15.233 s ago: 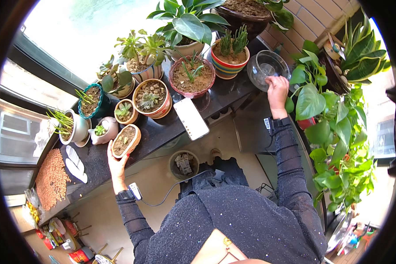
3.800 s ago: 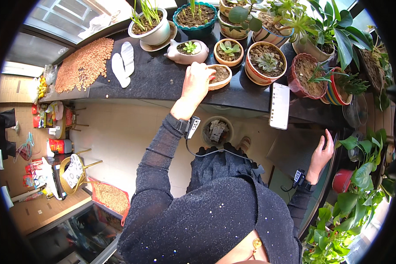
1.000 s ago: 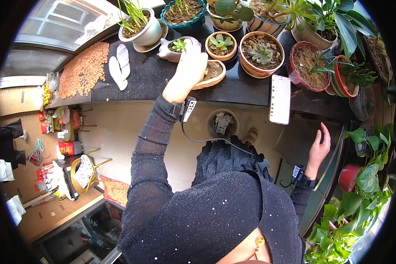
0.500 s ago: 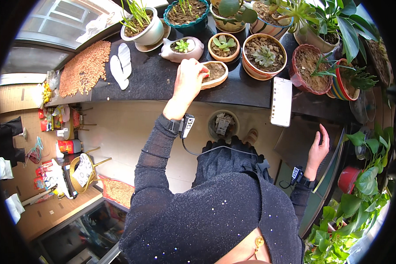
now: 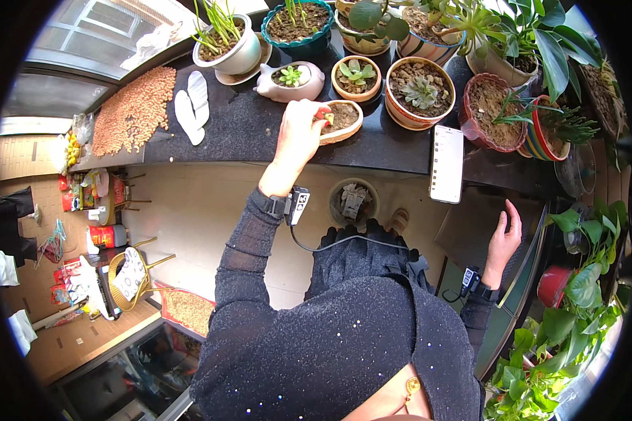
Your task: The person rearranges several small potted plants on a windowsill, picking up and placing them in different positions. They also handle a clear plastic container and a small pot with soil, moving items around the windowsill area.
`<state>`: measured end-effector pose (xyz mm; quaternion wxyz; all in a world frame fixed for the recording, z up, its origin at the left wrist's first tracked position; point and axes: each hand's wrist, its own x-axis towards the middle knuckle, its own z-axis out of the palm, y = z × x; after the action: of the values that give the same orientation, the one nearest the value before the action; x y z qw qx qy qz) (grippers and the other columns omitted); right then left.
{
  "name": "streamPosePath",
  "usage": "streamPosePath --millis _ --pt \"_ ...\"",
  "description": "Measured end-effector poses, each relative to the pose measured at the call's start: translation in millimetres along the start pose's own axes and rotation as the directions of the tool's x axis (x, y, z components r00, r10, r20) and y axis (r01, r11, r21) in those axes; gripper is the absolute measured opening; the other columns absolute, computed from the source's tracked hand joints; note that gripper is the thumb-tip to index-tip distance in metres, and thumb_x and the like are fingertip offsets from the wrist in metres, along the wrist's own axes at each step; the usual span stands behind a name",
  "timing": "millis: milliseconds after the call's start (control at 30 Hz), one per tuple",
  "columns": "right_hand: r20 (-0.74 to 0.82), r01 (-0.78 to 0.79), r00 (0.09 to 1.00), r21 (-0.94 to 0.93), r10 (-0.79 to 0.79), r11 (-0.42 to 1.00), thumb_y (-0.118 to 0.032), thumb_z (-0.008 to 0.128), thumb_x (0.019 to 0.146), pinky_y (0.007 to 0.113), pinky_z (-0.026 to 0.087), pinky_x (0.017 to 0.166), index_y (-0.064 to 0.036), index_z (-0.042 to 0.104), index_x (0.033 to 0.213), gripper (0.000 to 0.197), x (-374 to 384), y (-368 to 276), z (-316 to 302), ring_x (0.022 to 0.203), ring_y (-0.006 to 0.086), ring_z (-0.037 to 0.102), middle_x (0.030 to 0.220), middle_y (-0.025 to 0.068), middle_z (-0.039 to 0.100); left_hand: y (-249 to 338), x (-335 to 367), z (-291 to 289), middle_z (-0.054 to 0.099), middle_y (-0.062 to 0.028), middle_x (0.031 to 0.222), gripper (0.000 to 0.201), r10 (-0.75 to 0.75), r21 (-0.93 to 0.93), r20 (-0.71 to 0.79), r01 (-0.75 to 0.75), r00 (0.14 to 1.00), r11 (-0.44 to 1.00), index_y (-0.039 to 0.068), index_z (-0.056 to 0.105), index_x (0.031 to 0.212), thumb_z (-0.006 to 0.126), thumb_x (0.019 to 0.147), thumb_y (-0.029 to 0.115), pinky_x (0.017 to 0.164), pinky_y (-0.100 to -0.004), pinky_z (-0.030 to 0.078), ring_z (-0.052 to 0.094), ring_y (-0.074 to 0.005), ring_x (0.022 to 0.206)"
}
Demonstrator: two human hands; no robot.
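The left hand (image 5: 298, 137) reaches over the front of the dark worktop (image 5: 246, 137) at the left end of an oval terracotta pot (image 5: 344, 132) filled with soil, its fingers pinched together on a small yellow-green piece (image 5: 328, 118) just above the soil. That pot stands near the worktop's front edge, just in front of a pinkish-grey animal-shaped planter (image 5: 310, 87) and a small round pot (image 5: 358, 97) with a green rosette succulent. A larger orange-and-white pot (image 5: 418, 122) stands to the right, with a white-screened phone (image 5: 446, 166) lying near it at the edge. The right hand (image 5: 504, 242) hangs well apart from the pots, its fingers loosely spread and grasping nothing. Reddish-brown kernels (image 5: 135, 112) are spread at the worktop's left end, beside two flat white pieces (image 5: 191, 109). Below, a waste bin (image 5: 335, 209) stands on the floor (image 5: 281, 263).
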<state>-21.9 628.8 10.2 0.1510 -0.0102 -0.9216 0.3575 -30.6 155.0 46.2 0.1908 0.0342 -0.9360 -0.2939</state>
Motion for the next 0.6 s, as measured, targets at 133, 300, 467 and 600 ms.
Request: streamPosePath --millis 133,300,467,600 --pt "-0.009 -0.029 1.000 -0.004 0.029 1.000 -0.009 0.060 0.099 0.037 0.048 0.102 -0.0019 0.069 0.121 0.025 -1.9 -0.5 -1.3 0.116 0.0275 0.064 0.122 0.0126 0.070 -3.7 -3.8 -2.1 0.062 -0.0090 0.091 0.020 -0.027 -0.052 -0.039 0.025 0.999 0.998 0.007 0.070 0.097 0.069 0.079 -0.002 0.086 -0.0393 0.049 0.057 -0.0295 0.091" --pt "0.002 -0.008 1.000 0.010 0.008 1.000 -0.009 0.060 0.099 0.037 0.048 0.102 -0.0019 0.069 0.121 0.025 -3.2 -3.7 -0.8 0.116 0.0275 0.064 0.122 0.0126 0.070 -5.3 -9.8 -2.1 0.061 -0.0092 0.094 0.023 0.112 0.090 0.012 -0.112 0.994 0.990 0.008 0.072 0.101 0.064 0.083 -0.002 0.089 -0.0405 0.048 0.057 -0.0299 0.094" --pt "-0.002 0.017 1.000 0.015 -0.017 1.000 -0.009 0.060 0.099 0.037 0.048 0.101 -0.0016 0.069 0.121 0.025 -3.3 -9.1 -0.9 0.116 0.0273 0.064 0.122 0.0126 0.070 -8.8 -12.9 -11.2 0.061 -0.0110 0.105 0.031 0.029 0.044 -0.089 -0.026 0.996 0.999 0.009 0.070 0.112 0.069 0.082 0.001 0.096 -0.0413 0.047 0.056 -0.0307 0.103" --pt "-0.002 0.009 1.000 0.023 -0.009 1.000 -0.009 0.060 0.099 0.037 0.048 0.101 -0.0014 0.069 0.121 0.025 -4.7 -12.6 -1.3 0.115 0.0272 0.065 0.121 0.0128 0.070 -22.9 -23.4 -16.7 0.056 -0.0150 0.130 0.068 -0.063 0.044 -0.052 0.066 0.997 0.997 0.007 0.057 0.134 0.085 0.073 0.016 0.106 -0.0432 0.041 0.050 -0.0334 0.122"
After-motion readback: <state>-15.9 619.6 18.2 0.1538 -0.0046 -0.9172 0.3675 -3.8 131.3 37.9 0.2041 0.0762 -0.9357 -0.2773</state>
